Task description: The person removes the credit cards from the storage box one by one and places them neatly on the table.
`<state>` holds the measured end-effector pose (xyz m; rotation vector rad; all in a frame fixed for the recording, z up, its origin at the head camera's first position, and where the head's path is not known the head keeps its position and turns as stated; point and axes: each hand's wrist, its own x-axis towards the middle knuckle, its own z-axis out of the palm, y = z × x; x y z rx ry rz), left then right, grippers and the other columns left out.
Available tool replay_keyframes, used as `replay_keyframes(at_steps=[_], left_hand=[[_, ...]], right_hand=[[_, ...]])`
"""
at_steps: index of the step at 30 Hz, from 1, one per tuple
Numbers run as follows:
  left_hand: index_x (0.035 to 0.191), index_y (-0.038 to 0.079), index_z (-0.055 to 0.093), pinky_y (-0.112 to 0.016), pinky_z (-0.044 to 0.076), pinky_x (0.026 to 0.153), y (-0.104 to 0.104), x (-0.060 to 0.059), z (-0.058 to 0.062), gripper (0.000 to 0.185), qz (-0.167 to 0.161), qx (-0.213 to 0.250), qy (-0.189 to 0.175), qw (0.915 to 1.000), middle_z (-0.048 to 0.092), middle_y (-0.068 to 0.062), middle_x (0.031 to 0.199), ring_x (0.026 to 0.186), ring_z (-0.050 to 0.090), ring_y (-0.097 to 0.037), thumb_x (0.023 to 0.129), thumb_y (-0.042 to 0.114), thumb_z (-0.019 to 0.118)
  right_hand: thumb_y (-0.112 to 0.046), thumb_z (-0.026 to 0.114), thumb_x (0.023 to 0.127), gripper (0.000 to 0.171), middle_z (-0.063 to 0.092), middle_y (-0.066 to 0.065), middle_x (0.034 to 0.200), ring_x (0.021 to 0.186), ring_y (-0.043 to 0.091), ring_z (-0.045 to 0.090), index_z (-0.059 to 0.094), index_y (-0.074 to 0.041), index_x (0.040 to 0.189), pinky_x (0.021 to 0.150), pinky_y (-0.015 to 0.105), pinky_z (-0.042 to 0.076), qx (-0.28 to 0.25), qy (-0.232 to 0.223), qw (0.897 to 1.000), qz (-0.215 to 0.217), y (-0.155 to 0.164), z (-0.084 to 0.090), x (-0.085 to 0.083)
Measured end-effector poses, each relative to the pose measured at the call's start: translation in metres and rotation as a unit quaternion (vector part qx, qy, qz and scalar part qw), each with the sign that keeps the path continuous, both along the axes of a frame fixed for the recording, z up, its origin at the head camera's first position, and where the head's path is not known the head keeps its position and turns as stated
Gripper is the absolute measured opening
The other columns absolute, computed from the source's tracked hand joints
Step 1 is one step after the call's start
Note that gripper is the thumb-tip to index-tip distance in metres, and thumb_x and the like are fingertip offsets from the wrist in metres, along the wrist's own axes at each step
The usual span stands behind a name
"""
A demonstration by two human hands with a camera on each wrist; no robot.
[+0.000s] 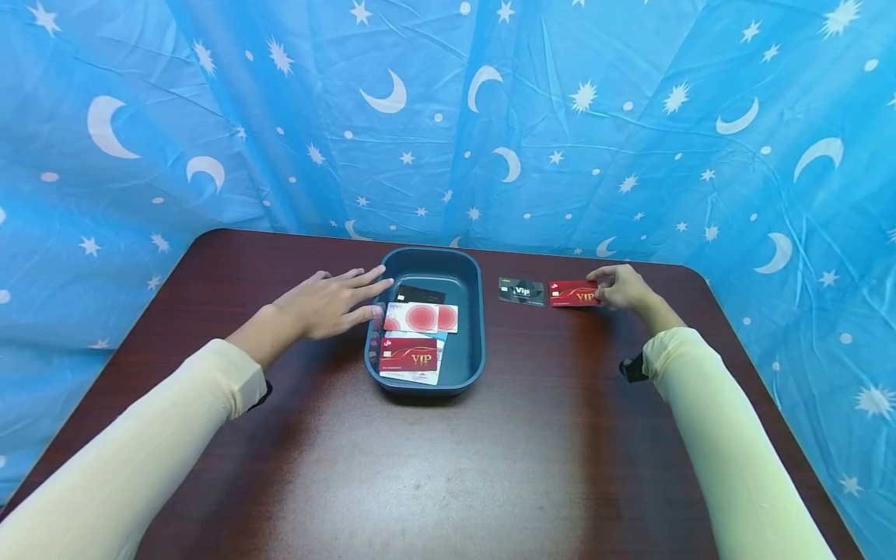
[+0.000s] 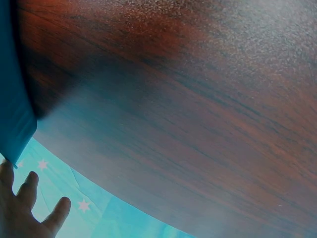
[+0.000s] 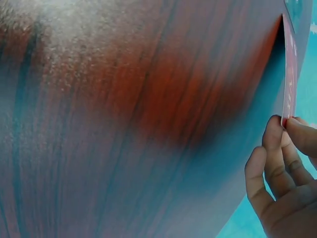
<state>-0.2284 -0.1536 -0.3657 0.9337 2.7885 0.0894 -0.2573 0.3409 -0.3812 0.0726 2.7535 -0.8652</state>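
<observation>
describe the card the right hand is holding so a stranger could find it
On the dark wood table, look right of the blue tray. Two cards lie there; it is the red VIP card, pinched by the right hand, not the black VIP card.

Cards (image 1: 413, 342) in tray (image 1: 476, 311), table (image 1: 448, 467)

- dark wood table (image 2: 188, 99) fills most of the view, its curved edge running along the bottom.
- blue tray (image 2: 15, 114) wall at the left edge.
- left hand (image 2: 22, 210) at bottom left, fingers spread, just below the tray.
- starred blue cloth (image 2: 99, 213) beyond the table edge.
</observation>
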Motion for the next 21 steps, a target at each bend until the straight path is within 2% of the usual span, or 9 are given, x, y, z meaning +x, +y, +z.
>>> replay_keyframes(at_steps=[5,15,21], left_hand=[[0.158,0.019,0.029,-0.072,0.025,0.108,0.0009,-0.0008,0.0007,0.065,-0.001,-0.003,0.000,1.0000,0.021,-0.011,0.164,0.147,0.027,-0.040,0.103,0.050,0.044],[0.158,0.020,0.028,-0.071,0.024,0.109,0.0009,0.0004,0.0019,0.065,0.003,-0.006,-0.002,1.0000,0.020,-0.011,0.164,0.147,0.026,-0.041,0.103,0.050,0.043],[0.158,0.019,0.028,-0.072,0.024,0.109,0.0012,0.0005,0.0021,0.065,0.003,-0.007,-0.002,1.0000,0.020,-0.012,0.164,0.147,0.026,-0.041,0.103,0.050,0.044]], right_hand=[[0.004,0.053,0.095,0.035,0.062,0.027,0.102,0.072,0.023,0.064,0.056,0.007,0.130,0.059,0.025,0.051,0.019,0.000,1.000,-0.008,-0.0014,-0.0056,0.0005],[0.007,0.052,0.093,0.035,0.064,0.026,0.099,0.069,0.022,0.060,0.058,0.007,0.128,0.058,0.025,0.048,0.027,0.007,1.000,-0.009,-0.0061,-0.0101,0.0003],[0.007,0.053,0.093,0.036,0.063,0.029,0.105,0.072,0.024,0.059,0.058,0.006,0.128,0.059,0.025,0.050,0.030,0.002,0.999,-0.010,-0.0068,-0.0099,0.0000]])
